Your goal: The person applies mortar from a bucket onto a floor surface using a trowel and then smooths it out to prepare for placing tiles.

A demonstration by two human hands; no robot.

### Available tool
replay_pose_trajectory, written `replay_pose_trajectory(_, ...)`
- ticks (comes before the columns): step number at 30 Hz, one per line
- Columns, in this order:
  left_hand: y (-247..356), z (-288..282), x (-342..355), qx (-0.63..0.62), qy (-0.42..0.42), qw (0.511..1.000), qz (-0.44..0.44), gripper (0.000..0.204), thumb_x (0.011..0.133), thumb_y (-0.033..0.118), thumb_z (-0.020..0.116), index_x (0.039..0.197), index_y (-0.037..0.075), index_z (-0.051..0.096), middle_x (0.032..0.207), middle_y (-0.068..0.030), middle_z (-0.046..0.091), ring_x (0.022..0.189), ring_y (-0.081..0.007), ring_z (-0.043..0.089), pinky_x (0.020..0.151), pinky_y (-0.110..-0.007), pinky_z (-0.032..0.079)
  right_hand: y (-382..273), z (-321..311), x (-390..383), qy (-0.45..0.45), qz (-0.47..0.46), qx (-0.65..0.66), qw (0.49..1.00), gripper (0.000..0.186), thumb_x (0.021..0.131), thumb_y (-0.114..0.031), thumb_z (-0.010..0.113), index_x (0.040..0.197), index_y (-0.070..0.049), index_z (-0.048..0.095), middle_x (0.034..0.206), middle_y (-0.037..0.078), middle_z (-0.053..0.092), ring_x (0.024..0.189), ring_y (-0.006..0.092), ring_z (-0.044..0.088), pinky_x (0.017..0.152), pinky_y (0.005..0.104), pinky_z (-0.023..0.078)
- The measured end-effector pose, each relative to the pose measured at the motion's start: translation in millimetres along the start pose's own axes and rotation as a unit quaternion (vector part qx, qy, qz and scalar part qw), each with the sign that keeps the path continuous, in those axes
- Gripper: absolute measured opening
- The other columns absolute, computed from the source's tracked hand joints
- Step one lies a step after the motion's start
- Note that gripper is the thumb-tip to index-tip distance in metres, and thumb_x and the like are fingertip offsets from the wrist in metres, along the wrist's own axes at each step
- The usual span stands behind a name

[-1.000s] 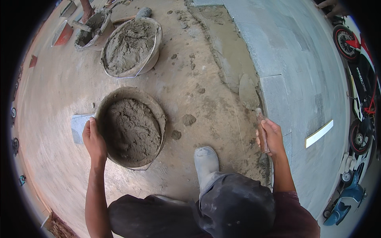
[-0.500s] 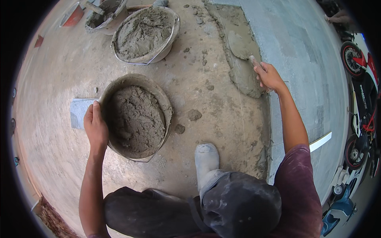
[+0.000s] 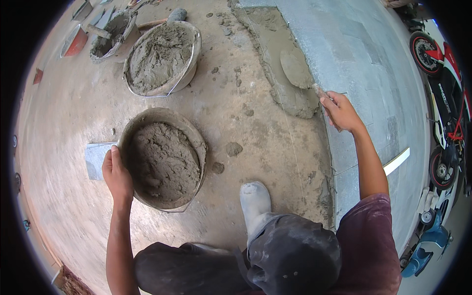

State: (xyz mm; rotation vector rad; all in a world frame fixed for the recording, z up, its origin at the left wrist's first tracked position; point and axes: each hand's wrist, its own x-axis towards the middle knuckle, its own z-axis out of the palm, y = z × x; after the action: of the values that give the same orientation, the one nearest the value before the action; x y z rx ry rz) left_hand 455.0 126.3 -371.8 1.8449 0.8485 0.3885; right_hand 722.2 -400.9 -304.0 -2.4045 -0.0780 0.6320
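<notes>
My right hand [image 3: 339, 112] is closed round the handle of a trowel [image 3: 296, 69]. The rounded, mortar-coated blade lies against the strip of wet grey mortar [image 3: 268, 32] beside the laid tiles [image 3: 344, 54]. On the other side, my left hand [image 3: 117, 172] is closed on a flat grey tile [image 3: 96, 160], its thumb on the near edge; part of the tile is hidden behind the hand and the bucket. That hand is right against the left rim of a bucket of mortar [image 3: 164, 160] standing on the floor.
A second mortar-filled bucket [image 3: 160, 59] stands farther off, with another bucket [image 3: 113, 37] and a red container [image 3: 74, 42] to its left. A thin string [image 3: 293, 147] runs along the tile edge. A white strip [image 3: 397, 161] lies on the tiles; motorbikes [image 3: 445, 98] stand at far right.
My right hand and the trowel have shifted slightly toward me and to the right along the mortar. The view has tilted a little; my left hand keeps its grip beside the bucket.
</notes>
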Motion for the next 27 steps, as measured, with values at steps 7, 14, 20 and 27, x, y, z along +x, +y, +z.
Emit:
replay_pose_trajectory(7, -1, 5, -4, 0.019, -0.006, 1.0, 0.016, 0.042, 0.113, 0.032, 0.047, 0.1, -0.003, 0.067, 0.089, 0.0008, 0.062, 0.086, -0.0083, 0.051, 0.08, -0.027, 0.044, 5, 6, 17, 0.021, 0.054, -0.044, 0.997, 0.032, 0.104, -0.031, 0.056, 0.092, -0.001, 0.057, 0.068, 0.004, 0.057, 0.048, 0.014, 0.056, 0.046, 0.0346, 0.044)
replay_pose_trajectory(14, -10, -14, -4, 0.035, 0.017, 0.999, 0.0, 0.044, 0.113, 0.033, 0.047, 0.106, -0.004, 0.069, 0.095, -0.0009, 0.066, 0.09, -0.0095, 0.055, 0.085, -0.028, 0.046, 16, 9, -105, -0.05, 0.081, -0.02, 0.995, 0.026, 0.106, -0.025, 0.054, 0.092, -0.003, 0.057, 0.066, 0.002, 0.054, 0.047, 0.0106, 0.052, 0.045, 0.0294, 0.042)
replay_pose_trajectory(20, 7, 9, -5, -0.004, 0.03, 0.999, 0.023, 0.042, 0.113, 0.031, 0.047, 0.089, -0.001, 0.06, 0.08, 0.0041, 0.051, 0.079, -0.0072, 0.042, 0.071, -0.027, 0.039, -14, 17, 37, 0.021, -0.007, -0.022, 1.0, 0.03, 0.106, -0.03, 0.056, 0.094, -0.003, 0.057, 0.069, 0.002, 0.056, 0.048, 0.0118, 0.054, 0.045, 0.032, 0.043)
replay_pose_trajectory(27, -4, -4, -4, 0.021, 0.02, 1.0, 0.007, 0.042, 0.113, 0.031, 0.047, 0.096, -0.003, 0.064, 0.083, 0.0028, 0.055, 0.082, -0.0073, 0.045, 0.075, -0.027, 0.041, -37, 36, 105, 0.041, 0.012, -0.055, 0.998, 0.033, 0.102, -0.03, 0.059, 0.094, 0.002, 0.059, 0.069, 0.009, 0.059, 0.051, 0.0177, 0.06, 0.052, 0.0381, 0.048)
